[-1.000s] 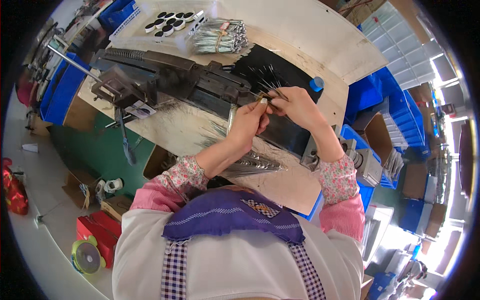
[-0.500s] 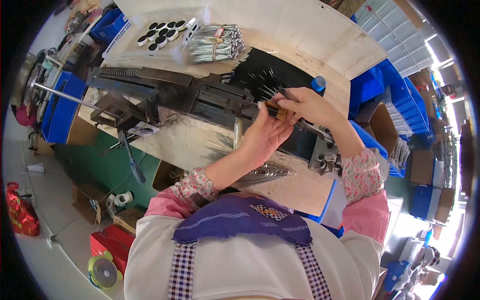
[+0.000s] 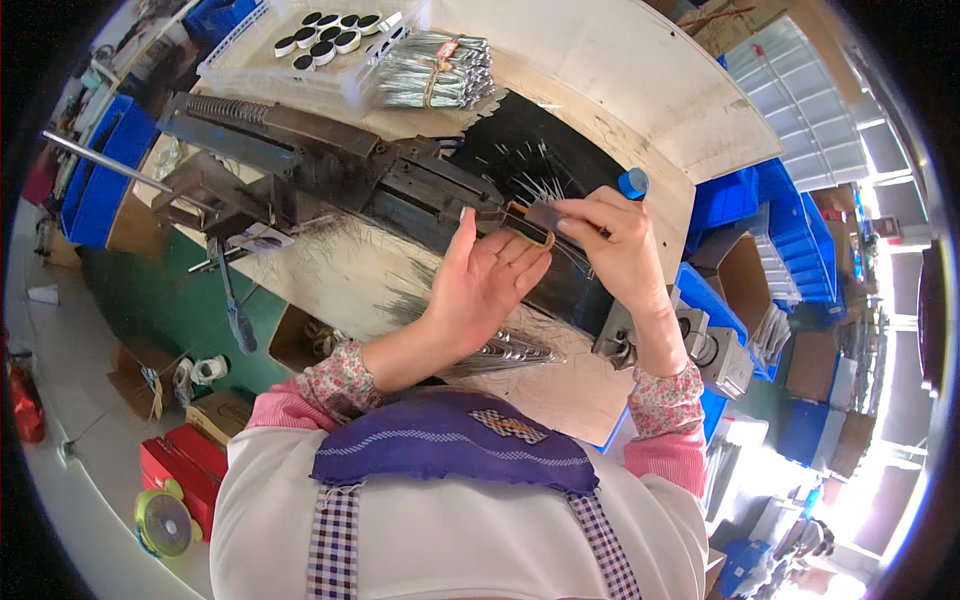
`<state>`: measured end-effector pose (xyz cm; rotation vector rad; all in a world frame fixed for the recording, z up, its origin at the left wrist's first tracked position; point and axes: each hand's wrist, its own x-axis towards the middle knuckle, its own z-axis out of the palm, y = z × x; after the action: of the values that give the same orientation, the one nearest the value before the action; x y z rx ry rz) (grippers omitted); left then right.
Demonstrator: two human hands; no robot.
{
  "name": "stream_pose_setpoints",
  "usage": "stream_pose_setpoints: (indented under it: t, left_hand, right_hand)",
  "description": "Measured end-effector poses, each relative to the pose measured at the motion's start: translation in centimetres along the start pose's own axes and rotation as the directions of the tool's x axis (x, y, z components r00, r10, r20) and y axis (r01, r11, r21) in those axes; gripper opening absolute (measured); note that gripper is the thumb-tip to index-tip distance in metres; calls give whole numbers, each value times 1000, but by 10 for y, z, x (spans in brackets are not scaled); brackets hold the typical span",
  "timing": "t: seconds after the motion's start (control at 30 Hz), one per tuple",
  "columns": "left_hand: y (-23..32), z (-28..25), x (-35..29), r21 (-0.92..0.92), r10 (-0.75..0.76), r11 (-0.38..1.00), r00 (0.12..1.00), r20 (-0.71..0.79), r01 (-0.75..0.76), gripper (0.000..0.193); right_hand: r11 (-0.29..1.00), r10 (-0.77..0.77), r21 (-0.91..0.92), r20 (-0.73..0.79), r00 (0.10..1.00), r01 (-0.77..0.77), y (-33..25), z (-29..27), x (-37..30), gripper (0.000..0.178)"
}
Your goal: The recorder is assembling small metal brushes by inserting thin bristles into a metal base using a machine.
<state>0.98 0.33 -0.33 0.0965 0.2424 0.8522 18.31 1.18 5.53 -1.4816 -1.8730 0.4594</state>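
My left hand (image 3: 485, 275) is open, palm up, with fingers stretched out beside a small dark piece with yellow-brown edges (image 3: 532, 229) at the end of the machine. Its fingertips lie against or just under that piece; which of the two I cannot tell. My right hand (image 3: 618, 240) pinches a small dark grey block (image 3: 546, 215) between thumb and fingers, over the same piece. Its underside is hidden. The long dark metal machine (image 3: 400, 185) runs across the bench from upper left to my hands. Thin metal wires (image 3: 540, 185) stick up behind the right hand.
Bundled metal rods (image 3: 435, 75) lie at the back, by a clear plastic tray (image 3: 250, 60) of black-topped white round pieces. A blue cap (image 3: 633, 183) sits right of the wires. Bent wires (image 3: 505, 352) lie near my left forearm. Blue bins (image 3: 800, 245) stand at right.
My left hand has drawn back a little and turned palm up. The right hand has shifted and now shows the grey block at its fingertips. The whole view has moved slightly.
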Motion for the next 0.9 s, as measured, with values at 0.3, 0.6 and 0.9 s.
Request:
stream_pose_setpoints:
  t: [0.3, 0.6, 0.9]
  left_hand:
    - [3, 7, 1, 88, 19, 996, 1000, -10, -18, 70]
    - [8, 6, 4, 65, -23, 998, 1000, 9, 23, 70]
    - [15, 0, 0, 130, 5, 991, 999, 46, -11, 69]
  right_hand:
    - [958, -140, -246, 62, 988, 151, -3, 0, -2, 13]
    - [915, -230, -329, 43, 972, 232, -6, 0, -3, 13]
    - [978, 60, -197, -77, 995, -75, -42, -10, -10, 18]
